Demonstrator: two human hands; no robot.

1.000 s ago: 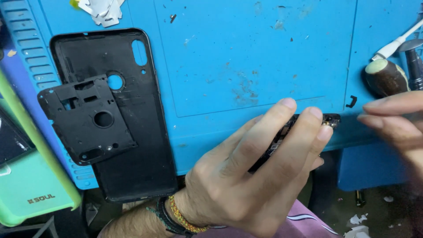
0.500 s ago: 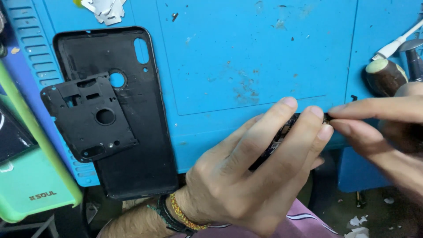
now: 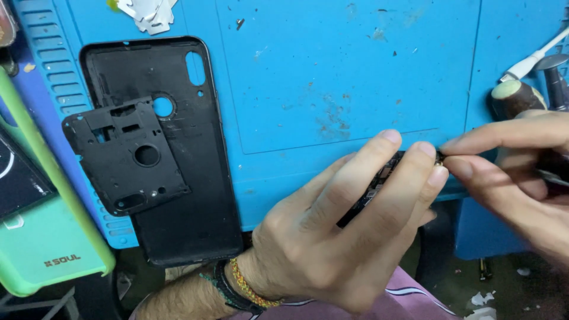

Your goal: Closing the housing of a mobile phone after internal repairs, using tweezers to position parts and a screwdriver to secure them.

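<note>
Scuffed blue work mat point(image 3: 355, 71); our left hand point(image 3: 338, 237) grips a dark circuit board point(image 3: 379, 181), right hand point(image 3: 515, 178) pinching its tip.

We kept our left hand point(image 3: 338, 237) palm-down with fingers curled closed, bracelets at the wrist, while our right hand point(image 3: 521, 178) pinched thumb against forefinger at its fingertips.

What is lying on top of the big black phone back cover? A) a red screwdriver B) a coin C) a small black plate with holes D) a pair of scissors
C: a small black plate with holes lies tilted across the black phone back cover on the blue mat.
</note>
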